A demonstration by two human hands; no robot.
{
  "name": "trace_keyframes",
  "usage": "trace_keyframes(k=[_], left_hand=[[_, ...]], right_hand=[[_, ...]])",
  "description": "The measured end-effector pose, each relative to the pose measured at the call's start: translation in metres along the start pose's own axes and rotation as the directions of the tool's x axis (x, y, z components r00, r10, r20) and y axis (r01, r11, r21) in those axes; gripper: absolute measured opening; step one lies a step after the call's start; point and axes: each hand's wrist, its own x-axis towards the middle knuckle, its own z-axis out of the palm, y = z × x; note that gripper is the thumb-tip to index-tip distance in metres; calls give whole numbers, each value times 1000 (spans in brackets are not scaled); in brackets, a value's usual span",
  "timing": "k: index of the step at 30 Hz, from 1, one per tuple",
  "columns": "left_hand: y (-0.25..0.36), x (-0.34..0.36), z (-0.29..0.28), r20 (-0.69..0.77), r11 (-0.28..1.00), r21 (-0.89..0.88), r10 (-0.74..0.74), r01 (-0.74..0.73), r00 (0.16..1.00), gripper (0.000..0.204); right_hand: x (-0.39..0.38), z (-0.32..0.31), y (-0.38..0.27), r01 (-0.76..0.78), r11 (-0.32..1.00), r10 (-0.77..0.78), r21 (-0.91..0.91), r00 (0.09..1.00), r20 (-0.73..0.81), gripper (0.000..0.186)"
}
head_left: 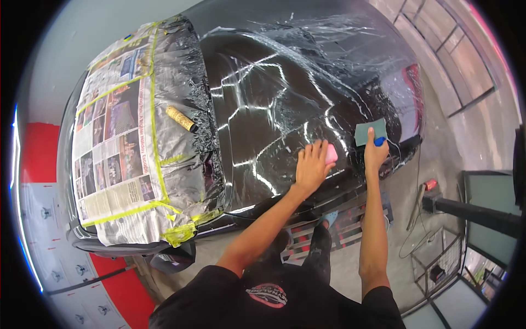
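The black car hood (263, 126) in front of me is wet, with streaks and bright light reflections across it. My left hand (311, 169) lies on the hood with a pink block (331, 154), like a sponge, on its thumb side; part of the block is hidden by the fingers. Farther right, my right hand (376, 153) grips a flat grey-green square piece (363, 134) near the hood's front edge, one finger stretched along it. A small blue piece (379, 141) shows beside that hand's fingers; I cannot tell whether it belongs to the square.
Newspaper (112, 159) and yellow tape (156, 118) cover the windshield. A gold cylinder with a dark end (179, 118) lies on the covering. A side mirror (174, 257) juts out at lower left. Slatted pallet-like boards (307, 238) are by my feet; a dark post (474, 215) stands right.
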Motion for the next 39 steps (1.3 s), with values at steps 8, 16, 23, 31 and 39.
trace_keyframes(k=[8,16,23,31,39], left_hand=[[-76,-5,-64,152,348,-841,-584,415,797,42],[-253,46,-164,198,276,-844,-636,459,746,19],[-354,185,-190,-280,965,-147,-250,216,927,30],[-421,306,-174,-241,933,284,-152,220,959,29],[-421,281,-158,-223,946,313,157,-82,962,25]], right_hand=[[21,128,-53,236,824,-291,-515,956,-28,57],[27,142,-56,179,716,-299,-675,952,-65,57],[32,142,-52,204,704,-333,-680,941,-63,53],[26,147,-53,222,709,-359,-669,931,-71,49],[32,144,-54,241,735,-355,-634,933,-57,50]])
